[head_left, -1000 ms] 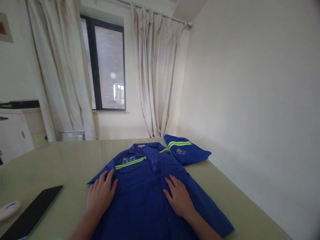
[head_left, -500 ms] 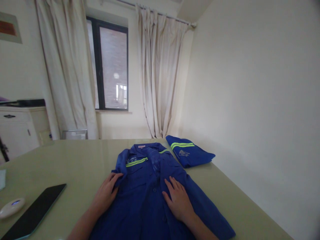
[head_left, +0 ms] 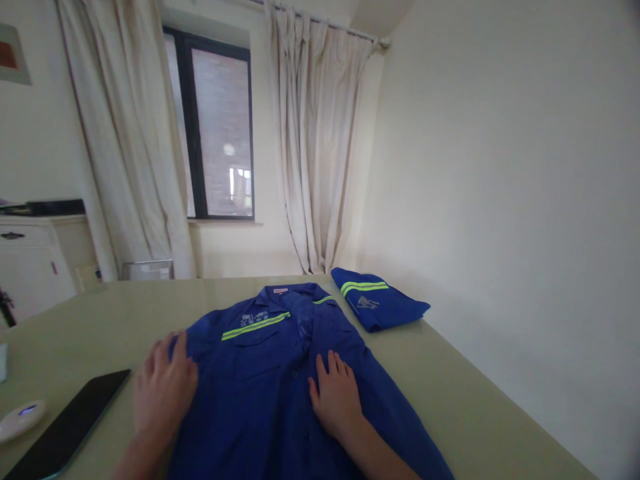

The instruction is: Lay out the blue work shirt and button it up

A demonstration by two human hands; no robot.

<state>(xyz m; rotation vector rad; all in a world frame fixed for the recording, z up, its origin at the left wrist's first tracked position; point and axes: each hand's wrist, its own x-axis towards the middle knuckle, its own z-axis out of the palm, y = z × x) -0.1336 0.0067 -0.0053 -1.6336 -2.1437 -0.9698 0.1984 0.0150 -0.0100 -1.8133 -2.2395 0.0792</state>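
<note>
Blue woven-cloth jacket, collared and long-sleeved, with a yellow-green and grey stripe across the chest (head_left: 250,393), sits under both hands. Right hand (head_left: 339,400): palm down on the jacket front, just beside the button line, fingers slightly spread, gripping nothing. Left hand (head_left: 163,383): at the jacket's left side by the sleeve, fingers bent and loosely apart, blurred. Fingertips overlap the sleeve edge; can't tell whether any cloth is pinched between them.

Jacket lies front up, collar end farthest from the person. Neckline gapes; pale label inside the collar (head_left: 281,291). Sleeve on the left is partly hidden by the left hand, so its cuff can't be checked.

Handling notes, my judgement: use the right palm as the anchor, broad pressure, no fingertip digging, else the front panel skews. Left hand should take the sleeve near its edge and draw it square to the shoulder seam, low over the surface. Lifting high or tugging hard probably drags the body along and adds creases. Thin-looking cloth likely ripples easily; sweep outward from the button line.

Around the jacket: pale green glossy table (head_left: 465,407) under it. Folded blue cloth garment with matching stripe (head_left: 395,310) beyond its right shoulder. Flat black rectangular slab with teal edge (head_left: 70,427) left of it, near the left hand: watch the elbow. White oval device with small lit display (head_left: 23,420) farther left.
</note>
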